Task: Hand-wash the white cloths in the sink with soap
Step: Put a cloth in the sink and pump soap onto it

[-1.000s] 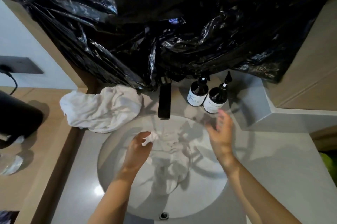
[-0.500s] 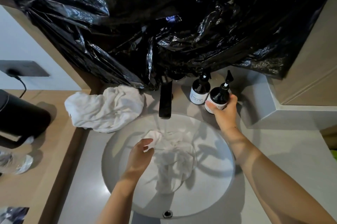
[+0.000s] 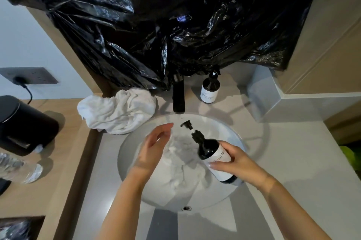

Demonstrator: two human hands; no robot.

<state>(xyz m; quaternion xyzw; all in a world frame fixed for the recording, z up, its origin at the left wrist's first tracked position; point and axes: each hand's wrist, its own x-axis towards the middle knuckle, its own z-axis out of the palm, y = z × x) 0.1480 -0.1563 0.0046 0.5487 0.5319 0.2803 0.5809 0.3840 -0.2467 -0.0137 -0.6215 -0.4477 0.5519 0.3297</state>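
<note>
A wet white cloth (image 3: 185, 163) lies crumpled in the round white sink (image 3: 234, 138). My right hand (image 3: 236, 163) grips a dark soap pump bottle (image 3: 211, 151) with a white label, tilted over the basin with its pump head pointing up-left toward the faucet. My left hand (image 3: 154, 146) hovers over the cloth, palm turned toward the pump, fingers relaxed and holding nothing. A second white cloth (image 3: 117, 110) lies bunched on the counter left of the sink.
A black faucet (image 3: 178, 97) stands behind the basin; no water stream shows. Another dark pump bottle (image 3: 210, 89) stands right of it. Black plastic sheeting (image 3: 175, 24) hangs overhead. A black appliance (image 3: 23, 124) and a clear bottle (image 3: 17, 169) sit on the wooden ledge at left.
My right hand lifted one pump bottle from beside the faucet and brought it over the sink. My left hand let go of the cloth and opened beneath the pump.
</note>
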